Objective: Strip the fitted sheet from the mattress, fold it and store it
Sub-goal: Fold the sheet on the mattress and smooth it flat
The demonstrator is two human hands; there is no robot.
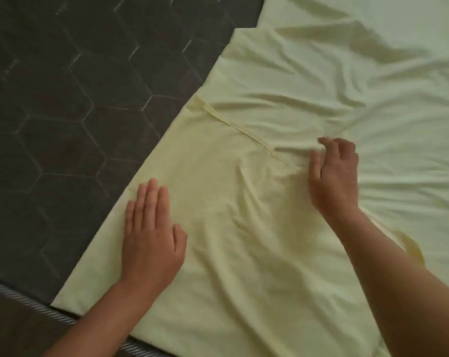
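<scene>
A pale yellow fitted sheet (282, 124) lies spread and partly folded over the dark mattress (63, 112), with a hemmed seam running diagonally across its middle. My left hand (151, 233) rests flat on the sheet near its left folded edge, fingers straight. My right hand (334, 173) sits further up and to the right, fingertips curled into a bunched ridge of fabric beside the seam's end. Wrinkles fan out from that spot. Both forearms are bare.
The dark grey mattress top with a hexagon quilt pattern is uncovered at the left. Its ribbed edge band (19, 297) runs along the bottom left. The sheet covers the whole right side of the view.
</scene>
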